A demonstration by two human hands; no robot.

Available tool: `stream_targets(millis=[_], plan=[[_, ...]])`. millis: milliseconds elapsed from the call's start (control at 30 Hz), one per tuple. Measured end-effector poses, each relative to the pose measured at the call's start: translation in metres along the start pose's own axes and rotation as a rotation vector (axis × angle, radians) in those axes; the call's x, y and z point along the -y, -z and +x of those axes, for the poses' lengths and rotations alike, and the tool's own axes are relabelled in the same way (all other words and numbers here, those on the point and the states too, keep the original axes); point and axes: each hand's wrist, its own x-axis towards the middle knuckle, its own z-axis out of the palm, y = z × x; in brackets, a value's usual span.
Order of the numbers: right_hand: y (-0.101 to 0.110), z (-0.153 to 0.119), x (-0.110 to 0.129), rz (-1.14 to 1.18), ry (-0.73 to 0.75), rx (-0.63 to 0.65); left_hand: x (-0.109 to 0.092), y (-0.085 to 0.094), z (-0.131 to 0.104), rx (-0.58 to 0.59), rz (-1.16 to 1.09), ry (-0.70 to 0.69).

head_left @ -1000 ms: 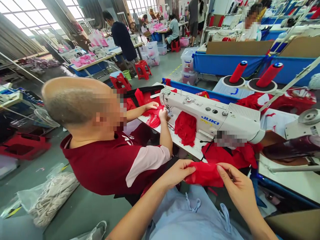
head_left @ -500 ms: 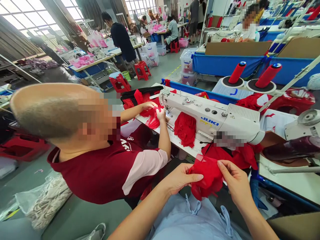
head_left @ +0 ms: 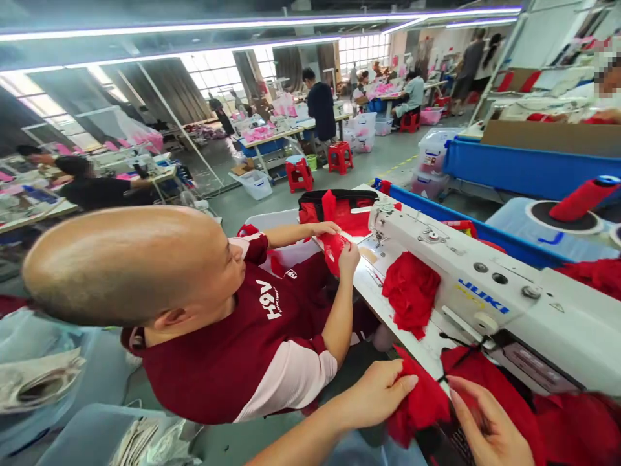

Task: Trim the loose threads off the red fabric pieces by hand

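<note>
1. Workshop: grey floor [head_left: 228, 220], red stool [head_left: 340, 157] in the background, white sewing table [head_left: 376, 301] ahead of the hands.
2. Left hand [head_left: 383, 395]: thumb and fingers closed on red cloth [head_left: 424, 408], a thin, crumpled piece held off the table's near edge.
3. Right hand [head_left: 490, 421]: thumb and fingers at the cloth's right edge; whether pinching or merely near, cannot be told.
4. Step in hand, as judged: handling the cloth between both hands. Spreading it would call for a sure right-hand pinch, the left holding its side.
5. Beyond: red bundle [head_left: 410, 291] beside sewing machine [head_left: 466, 285]; co-worker's hand [head_left: 348, 264] on another red piece [head_left: 332, 252].
6. Obscured: cloth's underside; right hand, cut by the lower frame edge; red fabric [head_left: 577, 421] at lower right, blurred.
</note>
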Motion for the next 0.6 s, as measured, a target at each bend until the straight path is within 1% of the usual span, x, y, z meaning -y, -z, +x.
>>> stream_targets(millis=[67,100,133,167,200,267,300,333,400,433,500,533,567,600], plan=[[-0.005,0.016,0.017,0.010,0.116,0.115,-0.006,0.003,-0.001,0.021,0.107,-0.066],[-0.009,0.027,0.028,0.034,0.153,0.200,-0.009,0.006,-0.001,0.022,0.151,-0.102],[-0.015,0.040,0.038,0.058,0.171,0.293,-0.012,0.010,0.000,-0.009,0.175,-0.130],[-0.021,0.053,0.048,0.059,0.182,0.357,-0.014,0.017,0.004,-0.099,0.166,-0.136],[-0.029,0.068,0.057,0.033,0.187,0.404,-0.015,0.026,0.009,-0.247,0.130,-0.117],[-0.048,0.100,0.070,-0.018,0.209,0.425,-0.010,0.053,0.023,-0.641,-0.008,-0.003],[-0.059,0.116,0.074,-0.039,0.222,0.429,-0.004,0.070,0.032,-0.802,-0.053,0.056],[-0.071,0.132,0.078,-0.058,0.241,0.422,0.004,0.089,0.042,-0.913,-0.078,0.105],[-0.096,0.163,0.085,-0.109,0.272,0.415,0.024,0.129,0.060,-1.068,-0.092,0.205],[-0.110,0.178,0.087,-0.134,0.274,0.407,0.034,0.149,0.067,-1.122,-0.098,0.261],[-0.138,0.206,0.092,-0.158,0.242,0.370,0.054,0.182,0.081,-1.184,-0.125,0.349],[-0.152,0.220,0.094,-0.161,0.226,0.349,0.063,0.194,0.087,-1.192,-0.149,0.378],[-0.167,0.233,0.095,-0.163,0.208,0.332,0.069,0.203,0.094,-1.189,-0.181,0.396],[-0.181,0.245,0.095,-0.164,0.188,0.318,0.075,0.207,0.103,-1.176,-0.222,0.403]])
